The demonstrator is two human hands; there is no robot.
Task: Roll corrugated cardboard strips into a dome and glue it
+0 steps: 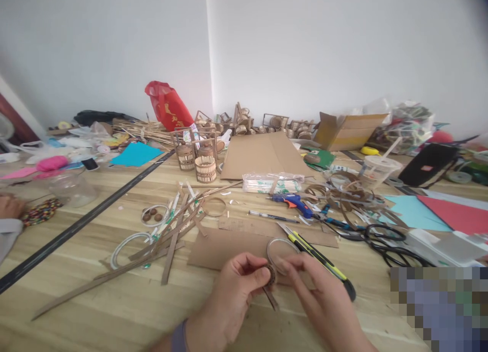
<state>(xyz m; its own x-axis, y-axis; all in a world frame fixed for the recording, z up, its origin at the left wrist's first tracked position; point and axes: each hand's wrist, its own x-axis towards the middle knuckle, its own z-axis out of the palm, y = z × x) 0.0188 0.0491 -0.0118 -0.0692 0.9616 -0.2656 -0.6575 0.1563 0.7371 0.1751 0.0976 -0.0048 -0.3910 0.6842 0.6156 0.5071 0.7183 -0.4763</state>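
Observation:
A small coil of brown cardboard strip (pixel 272 275) is pinched between the thumb and fingers of my left hand (pixel 238 291); a short loose tail (pixel 270 298) hangs below it. Just to the right, my right hand (pixel 320 291) has thumb and fingertips drawn together, and what they hold, if anything, is hidden. A pale ring (pixel 268 250) shows behind these fingertips, over a flat cardboard piece (pixel 217 248); I cannot tell whether they touch it. Beside my right hand lies a yellow and black utility knife (pixel 320 258).
Cardboard strips (pixel 173 258) and a white ring (pixel 114 255) lie to the left. Beyond are a pen (pixel 272 217), a blue glue gun (pixel 295 203), black scissors (pixel 385 245) and small woven baskets (pixel 206 170). Another person's hand (pixel 11 207) rests at the far left.

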